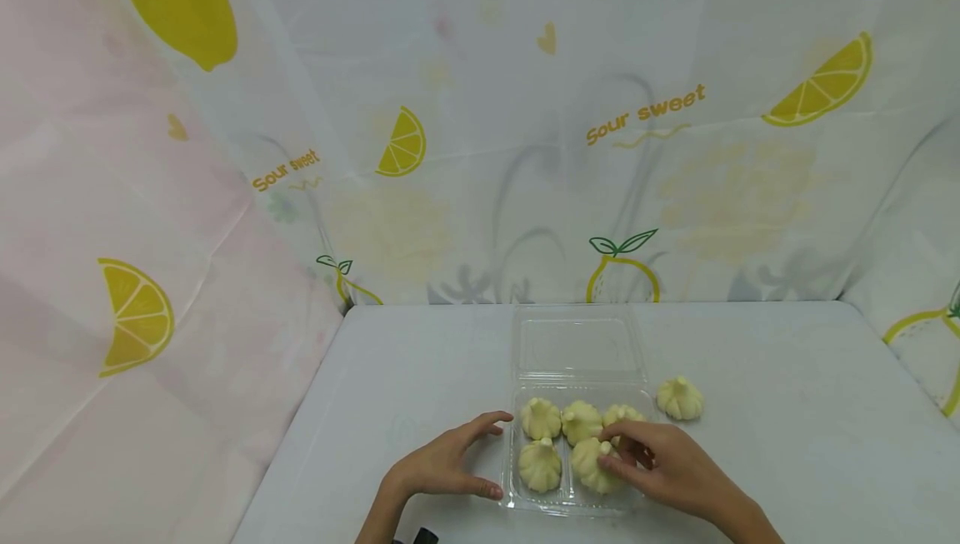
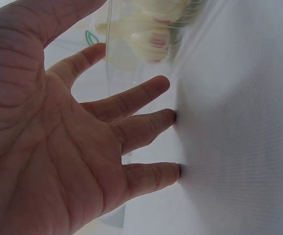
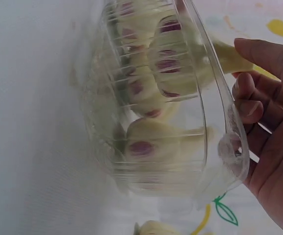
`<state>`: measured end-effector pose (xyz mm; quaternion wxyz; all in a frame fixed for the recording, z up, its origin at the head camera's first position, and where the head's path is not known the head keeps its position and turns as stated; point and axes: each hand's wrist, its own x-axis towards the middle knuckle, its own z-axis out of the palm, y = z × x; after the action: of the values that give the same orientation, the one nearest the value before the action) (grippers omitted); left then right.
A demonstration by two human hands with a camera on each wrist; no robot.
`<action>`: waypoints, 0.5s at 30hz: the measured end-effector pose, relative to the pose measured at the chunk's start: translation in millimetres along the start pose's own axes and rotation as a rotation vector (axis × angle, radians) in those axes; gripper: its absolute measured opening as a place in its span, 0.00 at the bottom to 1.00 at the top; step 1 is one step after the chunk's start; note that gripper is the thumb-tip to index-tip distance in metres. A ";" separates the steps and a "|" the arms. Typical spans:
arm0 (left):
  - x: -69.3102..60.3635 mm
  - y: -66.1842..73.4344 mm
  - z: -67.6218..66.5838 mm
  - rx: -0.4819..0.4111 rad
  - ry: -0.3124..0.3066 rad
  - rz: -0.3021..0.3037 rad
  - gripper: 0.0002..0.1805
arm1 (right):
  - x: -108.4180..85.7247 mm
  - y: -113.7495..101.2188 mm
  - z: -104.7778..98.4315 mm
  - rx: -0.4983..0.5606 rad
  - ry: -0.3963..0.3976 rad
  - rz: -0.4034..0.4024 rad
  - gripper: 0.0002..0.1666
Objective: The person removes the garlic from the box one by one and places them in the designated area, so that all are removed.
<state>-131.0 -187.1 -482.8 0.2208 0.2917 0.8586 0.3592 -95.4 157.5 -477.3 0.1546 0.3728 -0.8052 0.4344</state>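
Note:
A clear hinged plastic box [image 1: 551, 511] stands on the table with pale garlic bulbs inside. My right hand [image 1: 678, 467] pinches the stem of the front right garlic bulb [image 1: 588, 467]. In the right wrist view this garlic bulb [image 3: 178, 61] sits higher than the bulbs beside it, behind the clear wall. Other garlic bulbs [image 1: 540, 467] fill the front left and the back row; my right fingers partly cover the back right one. At the box's left edge my left hand [image 1: 442, 465] is spread, thumb and index finger by the rim. Whether they touch it I cannot tell.
The box's clear lid [image 1: 577, 348] lies folded back behind it. One loose garlic bulb [image 1: 680, 399] rests on the white table [image 1: 787, 411] to the right of the box. A lemon-print cloth [image 1: 480, 219] hangs behind the table. A small black object [image 1: 426, 536] shows at the bottom edge.

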 end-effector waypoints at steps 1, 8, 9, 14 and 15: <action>-0.1 -0.1 0.1 0.000 0.000 0.000 0.50 | -0.4 0.0 -1.6 -0.003 0.005 0.006 0.18; -0.4 -0.2 -0.1 0.000 0.001 0.010 0.49 | -1.9 2.1 -13.4 -0.016 0.050 0.007 0.21; -0.4 -0.1 -0.2 0.001 0.002 0.012 0.49 | -1.7 2.3 -15.1 -0.016 0.055 0.006 0.21; -0.3 1.3 -0.9 0.008 0.004 0.018 0.49 | -1.3 2.1 -23.3 -0.006 0.066 0.022 0.22; -0.3 1.5 -0.9 0.011 0.003 0.019 0.49 | -1.3 2.0 -25.0 -0.009 0.069 0.027 0.22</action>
<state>-130.8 -186.9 -481.0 0.2145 0.3007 0.8579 0.3572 -97.9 179.1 -464.9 0.1783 0.3459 -0.8064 0.4454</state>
